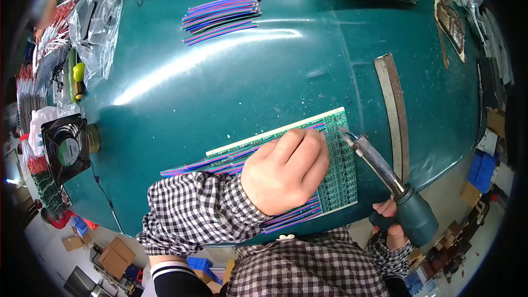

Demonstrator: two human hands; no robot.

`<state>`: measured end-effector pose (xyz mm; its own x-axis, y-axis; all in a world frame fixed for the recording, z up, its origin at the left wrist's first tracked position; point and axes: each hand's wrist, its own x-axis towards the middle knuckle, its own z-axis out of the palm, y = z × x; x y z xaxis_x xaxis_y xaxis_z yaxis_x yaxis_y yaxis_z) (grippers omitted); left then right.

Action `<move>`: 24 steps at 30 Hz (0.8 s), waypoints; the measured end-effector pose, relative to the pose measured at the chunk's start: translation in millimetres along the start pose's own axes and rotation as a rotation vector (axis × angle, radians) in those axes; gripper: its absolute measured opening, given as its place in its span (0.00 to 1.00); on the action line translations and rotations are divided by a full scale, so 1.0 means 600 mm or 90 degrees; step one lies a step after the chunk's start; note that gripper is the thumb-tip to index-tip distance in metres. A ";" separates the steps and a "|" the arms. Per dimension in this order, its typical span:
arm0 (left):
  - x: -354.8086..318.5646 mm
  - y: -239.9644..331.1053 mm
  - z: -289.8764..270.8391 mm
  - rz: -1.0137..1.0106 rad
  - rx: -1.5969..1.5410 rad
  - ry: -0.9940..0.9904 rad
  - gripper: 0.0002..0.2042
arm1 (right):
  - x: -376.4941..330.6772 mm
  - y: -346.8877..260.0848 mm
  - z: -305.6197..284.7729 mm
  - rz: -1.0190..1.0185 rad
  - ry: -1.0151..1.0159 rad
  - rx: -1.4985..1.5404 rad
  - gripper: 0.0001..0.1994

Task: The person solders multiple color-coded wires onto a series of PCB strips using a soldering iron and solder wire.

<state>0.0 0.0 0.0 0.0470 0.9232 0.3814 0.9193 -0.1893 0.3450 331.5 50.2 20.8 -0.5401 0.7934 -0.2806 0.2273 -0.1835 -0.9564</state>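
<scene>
Basically, closed round its handle, the right hand (395,233) has the soldering iron (394,181) slanted up-left.
Tip's held over the circuit board (341,181) on the tabletop (165,126), just right of the curled left hand (287,173); any pinch is hidden.

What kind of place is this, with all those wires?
It looks like an electronics workshop: there's a soldering iron, a green circuit board and a bundle of coloured wires.
</scene>
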 end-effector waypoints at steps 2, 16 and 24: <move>-0.001 -0.001 0.005 -0.009 0.006 0.002 0.16 | 0.013 -0.008 0.013 0.058 0.026 0.101 0.38; 0.001 0.009 -0.020 -0.035 0.017 -0.029 0.19 | 0.046 -0.010 0.010 -0.027 0.083 0.339 0.38; 0.050 -0.186 -0.098 -0.193 0.058 0.065 0.08 | 0.072 -0.007 0.010 -0.094 0.093 0.234 0.32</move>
<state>-124.1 29.0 23.1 -0.2698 0.8935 0.3588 0.9169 0.1246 0.3793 302.4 81.8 12.4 -0.4189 0.8956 -0.1497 -0.1617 -0.2358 -0.9583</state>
